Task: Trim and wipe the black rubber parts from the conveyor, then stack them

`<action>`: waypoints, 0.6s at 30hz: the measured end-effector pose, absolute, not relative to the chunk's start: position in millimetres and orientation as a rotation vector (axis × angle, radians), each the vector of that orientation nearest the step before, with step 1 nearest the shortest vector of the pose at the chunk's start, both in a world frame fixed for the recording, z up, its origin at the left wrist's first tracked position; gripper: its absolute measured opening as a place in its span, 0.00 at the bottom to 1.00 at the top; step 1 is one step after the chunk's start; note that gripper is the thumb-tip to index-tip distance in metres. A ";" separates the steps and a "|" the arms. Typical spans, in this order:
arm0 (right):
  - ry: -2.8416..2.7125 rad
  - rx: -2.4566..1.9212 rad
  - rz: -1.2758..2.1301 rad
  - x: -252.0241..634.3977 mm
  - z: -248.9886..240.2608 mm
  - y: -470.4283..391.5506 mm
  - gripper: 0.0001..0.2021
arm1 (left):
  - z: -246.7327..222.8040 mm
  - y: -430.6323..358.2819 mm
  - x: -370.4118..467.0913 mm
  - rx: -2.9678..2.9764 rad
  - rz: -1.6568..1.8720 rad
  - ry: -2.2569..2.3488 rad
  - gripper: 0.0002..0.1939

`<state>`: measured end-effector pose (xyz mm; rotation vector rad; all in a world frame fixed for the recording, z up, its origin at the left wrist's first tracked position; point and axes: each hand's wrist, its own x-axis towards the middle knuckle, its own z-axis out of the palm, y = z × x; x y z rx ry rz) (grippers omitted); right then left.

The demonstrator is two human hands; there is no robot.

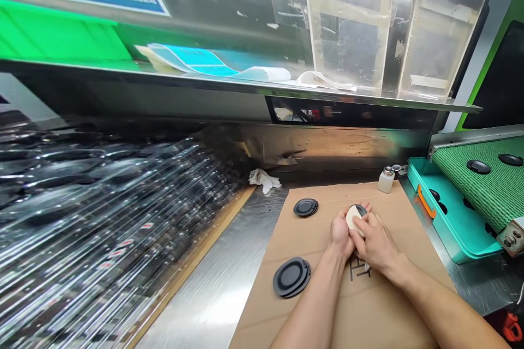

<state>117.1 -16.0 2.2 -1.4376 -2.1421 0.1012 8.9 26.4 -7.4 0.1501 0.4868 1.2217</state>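
Over a cardboard sheet (pixel 315 311), my left hand (pixel 341 234) is closed round a black round lid (pixel 361 209). A white cloth-like piece (pixel 352 218) covers part of that lid. The fingers of my right hand (pixel 373 237) pinch the white piece against it. A bit of something pale shows beneath my right hand, too small to name. To the left of my hands, black round lids (pixel 305 207) lie near the sheet's far edge, and more black lids (pixel 291 277) are stacked beside my left forearm.
A white pump bottle (pixel 386 180) stands at the sheet's far right corner. To the right, a teal bin (pixel 458 240) sits beside a green conveyor belt (pixel 483 174) carrying black lids. Clear plastic packs (pixel 102 218) fill the left. A crumpled white glove or cloth (pixel 265 180) lies behind. A metal shelf (pixel 229 83) overhangs.
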 end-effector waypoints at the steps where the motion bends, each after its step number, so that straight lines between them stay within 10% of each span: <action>1: -2.124 -1.489 0.054 116.2 4.2 -16.6 0.12 | -6.5 25.4 8.6 0.164 1.215 0.470 0.15; 18: -2.032 -1.964 -0.003 179.7 18.9 4.4 0.14 | 1.7 25.5 -13.3 0.057 1.191 0.473 0.19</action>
